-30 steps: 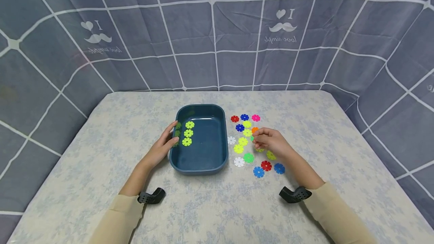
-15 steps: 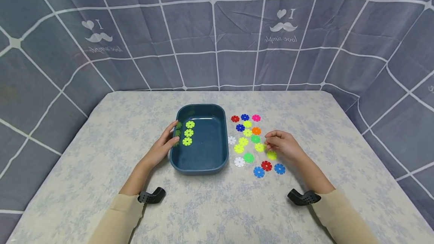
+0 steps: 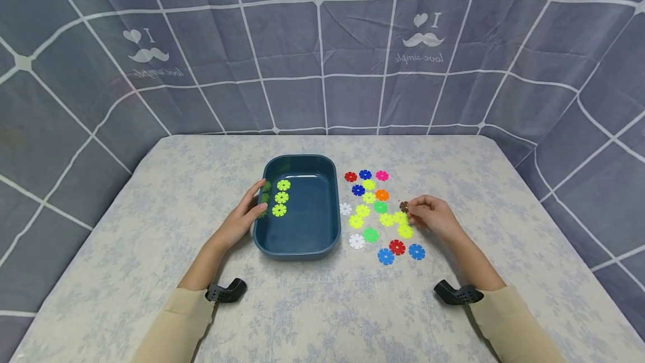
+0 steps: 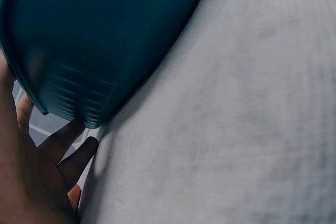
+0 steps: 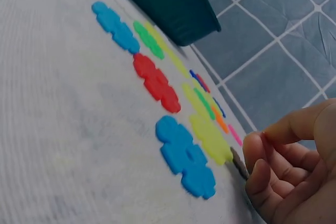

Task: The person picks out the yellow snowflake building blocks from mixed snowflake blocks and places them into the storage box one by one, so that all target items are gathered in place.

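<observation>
My left hand (image 3: 239,217) grips the left rim of a dark teal plastic tub (image 3: 296,253), thumb over the edge; in the left wrist view its spread fingers (image 4: 62,139) lie along the outer wall. Inside the tub, yellow-green flower-shaped discs (image 3: 281,198) form a column of three. To the right, my right hand (image 3: 433,217) is low over the table, fingers curled and thumb near the index fingertip. A brown disc (image 3: 404,206) shows right at its fingertips; I cannot tell whether they pinch it. A yellow disc (image 3: 400,218) is just beside this hand.
Several notched discs lie between tub and right hand: a pink disc (image 3: 382,175), an orange disc (image 3: 382,195), a red disc (image 3: 397,247), blue discs (image 3: 386,256), white, green and yellow ones. The patterned tablecloth (image 3: 322,307) reaches a grey checked curtain (image 3: 282,105) behind.
My right hand has moved right across the discs, uncovering the orange, green and yellow ones and then the brown disc. The left hand and the tub have stayed put.
</observation>
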Action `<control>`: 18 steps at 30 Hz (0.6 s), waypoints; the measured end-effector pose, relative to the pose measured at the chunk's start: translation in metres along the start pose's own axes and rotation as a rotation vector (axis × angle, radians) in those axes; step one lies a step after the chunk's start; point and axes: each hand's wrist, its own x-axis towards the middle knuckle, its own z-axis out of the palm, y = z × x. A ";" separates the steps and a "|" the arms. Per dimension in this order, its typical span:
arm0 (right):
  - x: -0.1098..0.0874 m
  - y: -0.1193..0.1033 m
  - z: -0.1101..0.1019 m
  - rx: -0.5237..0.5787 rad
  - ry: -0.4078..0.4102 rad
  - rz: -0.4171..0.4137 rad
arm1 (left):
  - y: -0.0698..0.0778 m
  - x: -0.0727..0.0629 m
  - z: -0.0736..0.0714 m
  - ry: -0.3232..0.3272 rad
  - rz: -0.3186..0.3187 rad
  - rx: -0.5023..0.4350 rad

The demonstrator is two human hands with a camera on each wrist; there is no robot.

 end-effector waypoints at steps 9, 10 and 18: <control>0.005 0.011 0.001 -0.196 0.026 -0.074 | -0.001 0.001 0.000 -0.002 0.010 0.001; 0.004 0.011 0.002 -0.228 0.035 -0.085 | -0.001 0.001 0.000 0.000 0.010 0.002; 0.001 0.011 0.006 -0.390 0.071 -0.123 | -0.001 0.000 0.000 0.006 0.005 0.010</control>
